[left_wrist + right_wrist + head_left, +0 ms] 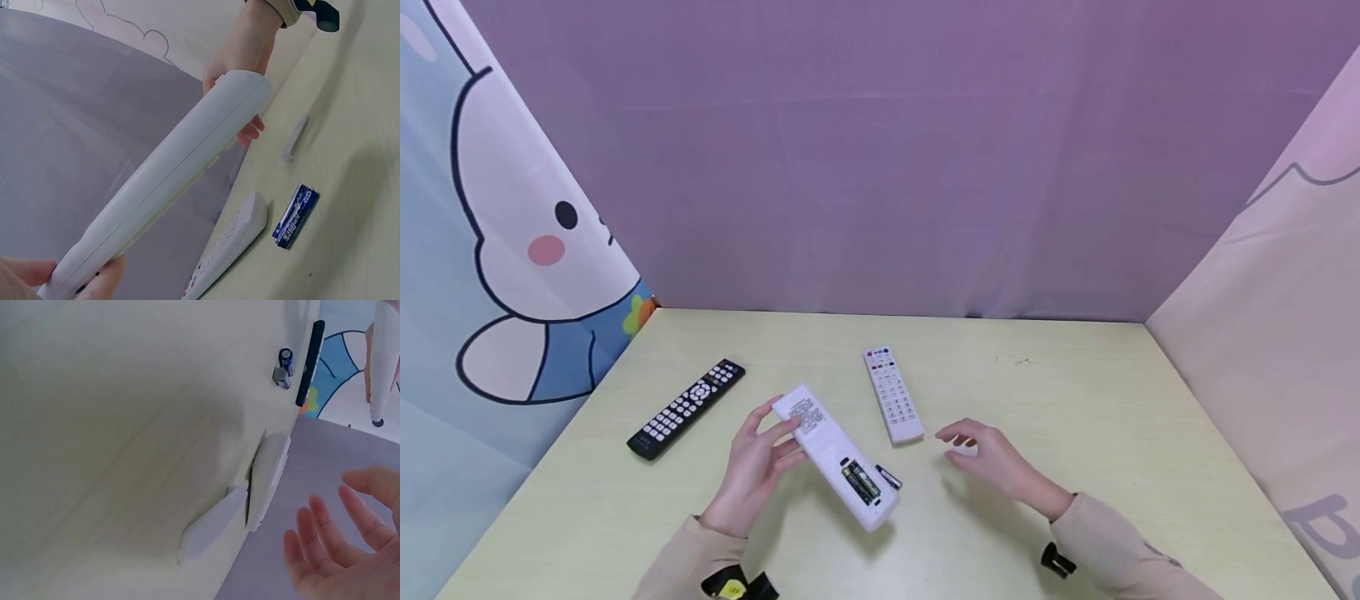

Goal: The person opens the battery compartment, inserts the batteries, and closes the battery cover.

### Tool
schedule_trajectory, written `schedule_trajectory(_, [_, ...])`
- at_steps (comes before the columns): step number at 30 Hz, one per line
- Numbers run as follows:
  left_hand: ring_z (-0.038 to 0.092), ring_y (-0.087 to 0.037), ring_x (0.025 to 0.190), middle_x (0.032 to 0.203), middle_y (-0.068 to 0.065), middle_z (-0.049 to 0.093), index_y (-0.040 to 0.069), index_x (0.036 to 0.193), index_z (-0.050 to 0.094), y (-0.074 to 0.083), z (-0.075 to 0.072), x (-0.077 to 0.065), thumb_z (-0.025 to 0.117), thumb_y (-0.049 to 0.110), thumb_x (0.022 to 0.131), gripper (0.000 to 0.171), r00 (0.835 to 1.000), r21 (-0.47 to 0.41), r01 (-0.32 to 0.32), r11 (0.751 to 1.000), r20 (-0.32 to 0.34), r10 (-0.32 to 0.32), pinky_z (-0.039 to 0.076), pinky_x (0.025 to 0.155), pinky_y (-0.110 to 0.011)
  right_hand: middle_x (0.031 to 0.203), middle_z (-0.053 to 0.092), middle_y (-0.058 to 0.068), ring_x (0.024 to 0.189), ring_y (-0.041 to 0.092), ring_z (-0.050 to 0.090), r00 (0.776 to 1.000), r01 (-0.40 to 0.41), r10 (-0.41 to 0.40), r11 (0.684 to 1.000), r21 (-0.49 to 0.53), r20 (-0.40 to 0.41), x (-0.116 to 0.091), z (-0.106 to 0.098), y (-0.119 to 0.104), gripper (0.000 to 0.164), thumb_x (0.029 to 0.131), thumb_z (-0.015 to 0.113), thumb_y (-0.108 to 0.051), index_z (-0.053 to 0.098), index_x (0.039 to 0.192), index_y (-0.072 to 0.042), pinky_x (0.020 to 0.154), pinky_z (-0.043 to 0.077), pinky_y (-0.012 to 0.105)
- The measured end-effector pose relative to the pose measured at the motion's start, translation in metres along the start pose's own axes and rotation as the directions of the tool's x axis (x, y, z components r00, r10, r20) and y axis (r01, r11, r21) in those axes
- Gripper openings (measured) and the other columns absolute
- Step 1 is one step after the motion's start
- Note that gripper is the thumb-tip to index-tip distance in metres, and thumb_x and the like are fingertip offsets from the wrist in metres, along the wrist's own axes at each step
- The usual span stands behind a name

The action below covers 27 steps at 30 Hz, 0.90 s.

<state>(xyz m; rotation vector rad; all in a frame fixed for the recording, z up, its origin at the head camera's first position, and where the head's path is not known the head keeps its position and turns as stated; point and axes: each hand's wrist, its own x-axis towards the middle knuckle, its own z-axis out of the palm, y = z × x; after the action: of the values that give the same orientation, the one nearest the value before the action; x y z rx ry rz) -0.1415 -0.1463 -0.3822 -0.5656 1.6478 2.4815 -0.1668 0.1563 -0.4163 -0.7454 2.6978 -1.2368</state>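
Note:
My left hand [752, 471] pinches a white remote control [827, 442] by its far end, between thumb and fingers. It is tilted above the table, back side up. Its battery compartment [861, 482] is uncovered, with dark batteries inside. Two blue batteries [295, 215] lie side by side on the table, largely hidden behind the remote in the head view. To the right, my right hand [988, 458] hovers with fingers loosely bent, nothing between them in the right wrist view [350, 544]. A white battery cover [212, 528] lies on the table beneath it, partly hidden in the head view.
A second white remote [892, 396] lies buttons up at the middle of the table, between the hands. On the left, a black remote [687, 408] lies at a slant. A purple cloth [887, 167] hangs behind the table, with printed cloths at both sides.

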Motion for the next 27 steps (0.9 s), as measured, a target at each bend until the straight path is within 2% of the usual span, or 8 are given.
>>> schedule_trajectory(8, [0.064,-0.018,0.076,0.097,-0.005,0.058,0.012,0.132,0.029,0.000,-0.003,0.000,0.049,0.000,0.085,0.052,1.000,-0.001,0.002,1.000,0.003,-0.002,0.055,0.070,-0.026,0.097,0.061,0.015,0.086,0.027,0.056,0.999,-0.033,0.033,0.999,-0.019,0.003,-0.001,-0.002,0.009,0.023,0.078,0.060,0.000,0.061,0.101,-0.001,0.074,0.050,0.034])
schedule_trajectory(15, [0.064,-0.019,0.075,0.093,-0.003,0.059,0.011,0.131,0.030,0.000,-0.005,0.000,0.050,-0.001,0.085,0.052,1.000,-0.005,0.005,1.000,-0.014,-0.005,0.055,0.070,-0.027,0.099,0.060,0.014,0.088,0.028,0.055,0.991,-0.128,0.129,0.992,-0.020,0.038,0.000,-0.001,0.011,0.028,0.075,0.062,-0.002,0.061,0.103,0.001,0.066,0.050,0.022])
schedule_trajectory(19, [0.064,-0.019,0.074,0.093,-0.004,0.059,0.011,0.132,0.030,0.000,-0.006,0.000,0.049,-0.001,0.085,0.052,1.000,-0.003,0.005,1.000,-0.016,-0.005,0.055,0.069,-0.026,0.099,0.059,0.014,0.088,0.028,0.055,0.988,-0.146,0.147,0.989,-0.028,0.048,0.001,-0.001,0.013,0.030,0.074,0.064,-0.001,0.060,0.103,0.001,0.064,0.048,0.019])
schedule_trajectory(22, [0.064,-0.018,0.074,0.094,-0.004,0.058,0.011,0.132,0.029,-0.001,-0.006,0.001,0.049,-0.001,0.085,0.052,1.000,0.006,0.003,1.000,-0.017,-0.003,0.055,0.068,-0.025,0.099,0.059,0.013,0.088,0.028,0.055,0.986,-0.156,0.158,0.987,-0.045,0.048,0.002,-0.001,0.013,0.030,0.073,0.064,0.001,0.060,0.103,0.001,0.066,0.050,0.022])
schedule_trajectory(27, [0.064,-0.018,0.072,0.095,-0.005,0.057,0.012,0.133,0.030,-0.001,-0.007,0.002,0.047,-0.002,0.086,0.052,1.000,0.014,0.001,1.000,-0.022,0.000,0.055,0.067,-0.025,0.096,0.059,0.008,0.088,0.025,0.054,0.974,-0.218,0.221,0.974,-0.063,0.040,0.003,0.001,0.013,0.031,0.072,0.066,0.002,0.061,0.102,-0.002,0.069,0.051,0.028])
